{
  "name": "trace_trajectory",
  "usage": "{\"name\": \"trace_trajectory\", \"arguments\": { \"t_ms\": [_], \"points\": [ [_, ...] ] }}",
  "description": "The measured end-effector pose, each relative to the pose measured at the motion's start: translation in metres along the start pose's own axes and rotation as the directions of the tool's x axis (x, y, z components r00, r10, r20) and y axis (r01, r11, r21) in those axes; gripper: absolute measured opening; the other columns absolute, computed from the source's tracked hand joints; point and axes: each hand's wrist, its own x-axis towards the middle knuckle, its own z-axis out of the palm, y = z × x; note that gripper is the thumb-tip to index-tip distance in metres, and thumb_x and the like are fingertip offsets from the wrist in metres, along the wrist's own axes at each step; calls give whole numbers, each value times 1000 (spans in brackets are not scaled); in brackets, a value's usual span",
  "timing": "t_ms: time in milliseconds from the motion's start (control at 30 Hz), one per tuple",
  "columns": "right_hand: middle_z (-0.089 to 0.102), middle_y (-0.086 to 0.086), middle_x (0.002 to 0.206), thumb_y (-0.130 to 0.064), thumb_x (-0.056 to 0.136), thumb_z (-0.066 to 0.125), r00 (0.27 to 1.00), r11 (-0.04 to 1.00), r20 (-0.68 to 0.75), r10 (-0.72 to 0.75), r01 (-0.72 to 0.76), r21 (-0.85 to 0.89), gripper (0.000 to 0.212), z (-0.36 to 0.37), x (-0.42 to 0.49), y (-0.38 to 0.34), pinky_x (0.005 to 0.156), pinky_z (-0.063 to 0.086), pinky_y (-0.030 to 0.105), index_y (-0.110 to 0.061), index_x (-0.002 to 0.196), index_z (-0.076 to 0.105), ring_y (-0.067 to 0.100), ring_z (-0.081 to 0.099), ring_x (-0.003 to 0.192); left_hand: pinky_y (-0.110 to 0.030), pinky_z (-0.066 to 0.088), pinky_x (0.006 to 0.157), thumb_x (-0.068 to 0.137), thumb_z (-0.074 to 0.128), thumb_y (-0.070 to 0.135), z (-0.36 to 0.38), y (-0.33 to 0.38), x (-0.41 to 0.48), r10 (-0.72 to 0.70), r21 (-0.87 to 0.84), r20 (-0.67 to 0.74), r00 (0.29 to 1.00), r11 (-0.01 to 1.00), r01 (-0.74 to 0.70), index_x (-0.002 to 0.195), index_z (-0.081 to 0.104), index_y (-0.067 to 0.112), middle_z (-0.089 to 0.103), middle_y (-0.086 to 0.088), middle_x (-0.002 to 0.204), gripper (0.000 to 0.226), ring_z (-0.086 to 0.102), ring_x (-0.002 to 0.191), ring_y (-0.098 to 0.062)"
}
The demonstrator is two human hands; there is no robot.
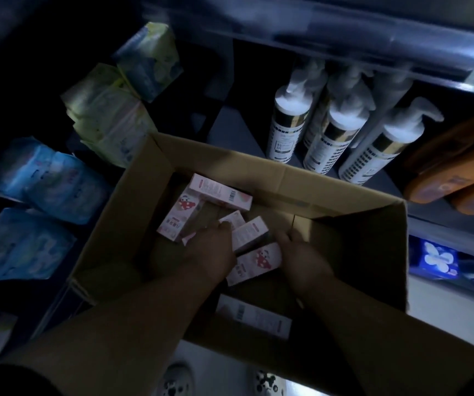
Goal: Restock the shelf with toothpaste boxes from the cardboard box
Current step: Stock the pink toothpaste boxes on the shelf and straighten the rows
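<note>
Toothpaste boxes (220,192), six; cardboard box (258,170), one.

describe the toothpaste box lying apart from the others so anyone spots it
Find the cardboard box below the pump bottles. By its near wall lies one toothpaste box, in shadow. It is alone; the others cluster toward the far side.

There is just one camera, worn on the person's head. It looks almost straight down into the open cardboard box (133,201), from very close. The shelf (344,32) lies far, and the person's shoes (173,378) near.
</note>
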Motion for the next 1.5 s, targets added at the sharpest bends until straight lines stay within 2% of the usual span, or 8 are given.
{"name": "trace_trajectory", "arguments": {
  "t_ms": [233,367,567,633,733,967,1100,1500],
  "points": [
    [55,3,134,-27,98,53,1000,985,-10,-13,14,171,39,-50,-54,-13,103,41,29,-20,135,44,16,55,119,-31,47,86,86,65,35,-62,3,-60,-103,-416,-97,990,908,54,101,48,31,59,3,116,23,52,97,-9],
    [62,-1,122,-29,87,69,1000,928,8,2,-5,372,24,-87,-83,-30,84,46,19,-27,106,55,9,57,103,-20,45,67,86,68,32,-110,3,-103,-191,-592,-171,967,804,54,118,52,22,62,2,113,37,58,91,-11],
    [71,17,106,-11,84,73,981,199,195,-4,-190,961,36,-132,-124,-79,67,59,33,-4,116,59,29,72,91,-21,53,62,90,64,26,-179,-6,-179,-288,-756,-377,880,645,-112,115,40,33,61,7,95,36,62,81,-6],
    [75,11,89,-3,87,67,987,108,138,-78,-129,986,21,-150,-146,-102,67,59,32,-3,107,61,22,73,78,-25,56,61,91,62,23,-200,-10,-209,-327,-780,-424,845,605,-157,111,41,36,63,8,92,31,65,76,-9],
    [73,9,83,-1,88,65,991,73,39,-131,-30,997,22,-167,-175,-136,84,54,37,-6,108,56,19,69,76,-35,58,63,94,59,22,-224,-18,-253,-370,-814,-463,806,537,-221,101,44,43,65,3,101,27,68,80,-15],
    [63,16,95,1,88,62,942,-23,-57,-331,53,998,31,-166,-261,-218,63,48,34,-12,113,49,24,62,75,-36,56,62,101,44,25,-246,-45,-384,-552,-859,-506,663,385,-336,119,46,33,61,3,108,20,64,86,-17],
    [61,18,116,0,90,59,901,-92,-37,-433,-3,996,42,-135,-326,-272,71,53,34,-10,128,44,27,63,94,-33,55,62,87,68,33,-231,-76,-487,-640,-886,-462,614,299,-354,125,47,27,64,-2,106,44,67,88,-22],
    [60,24,115,-8,97,54,710,51,87,-698,-71,996,23,15,-569,-404,79,57,35,-1,119,52,26,63,93,-12,46,55,65,86,34,-126,-157,-817,-855,-896,-444,268,417,-154,97,62,21,69,8,89,42,64,74,-4]
  ]
}}
